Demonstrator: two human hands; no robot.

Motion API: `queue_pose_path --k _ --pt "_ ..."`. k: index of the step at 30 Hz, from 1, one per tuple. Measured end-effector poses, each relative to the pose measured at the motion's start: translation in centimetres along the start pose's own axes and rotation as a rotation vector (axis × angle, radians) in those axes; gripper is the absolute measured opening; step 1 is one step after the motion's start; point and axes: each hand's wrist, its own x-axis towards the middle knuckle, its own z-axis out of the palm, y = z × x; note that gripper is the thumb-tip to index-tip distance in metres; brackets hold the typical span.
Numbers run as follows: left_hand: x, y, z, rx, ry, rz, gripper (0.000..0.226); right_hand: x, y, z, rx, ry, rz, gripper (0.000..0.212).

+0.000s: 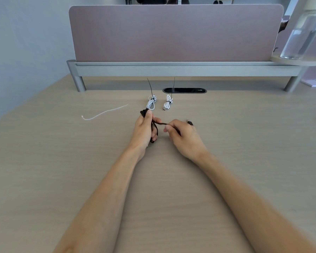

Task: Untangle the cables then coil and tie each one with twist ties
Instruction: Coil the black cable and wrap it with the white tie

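My left hand [144, 129] grips a bundle of black cable [155, 125] looped through its fingers, thumb on top. A short stretch of that cable runs right to my right hand [182, 136], which pinches it; the cable's black plug end [190, 122] sticks out behind the right knuckles. Beyond my hands lie two coiled white cables, one on the left [151, 104] and one on the right [167, 104], each bound with a black tie whose long tail points up. A loose white tie [104, 112] lies on the desk to the left.
The wooden desk [62, 161] ends at a grey rail with a mauve divider panel [175, 33]. A black cable slot [184, 90] sits behind the coils. A clear water bottle [303, 33] stands on a round shelf at the far right.
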Motion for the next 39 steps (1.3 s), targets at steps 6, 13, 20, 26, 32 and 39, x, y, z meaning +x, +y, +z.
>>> queue_pose_path --k 6,13,20,26,32,39 --pt "-0.2 0.1 0.1 -0.071 -0.074 -0.011 0.033 -0.3 -0.2 1.0 -0.063 0.059 -0.06 0.021" --pt "-0.1 0.4 0.0 -0.082 -0.018 -0.032 0.03 -1.1 -1.1 0.7 -0.159 -0.011 -0.131 0.025" --pt "0.3 0.6 -0.8 -0.299 0.075 -0.087 0.028 -1.4 -1.2 1.2 -0.313 -0.104 -0.29 0.033" --pt "0.1 1.0 -1.2 -0.416 0.006 -0.219 0.027 -1.5 -0.7 0.6 -0.411 -0.146 -0.28 0.03" --pt "-0.3 1.0 -1.2 0.277 -0.197 -0.162 0.021 -0.3 1.6 -1.9 -0.584 0.004 -0.24 0.026" --pt "-0.6 1.3 -1.0 0.461 -0.32 -0.213 0.02 0.3 2.6 -3.2 -0.451 0.187 -0.064 0.028"
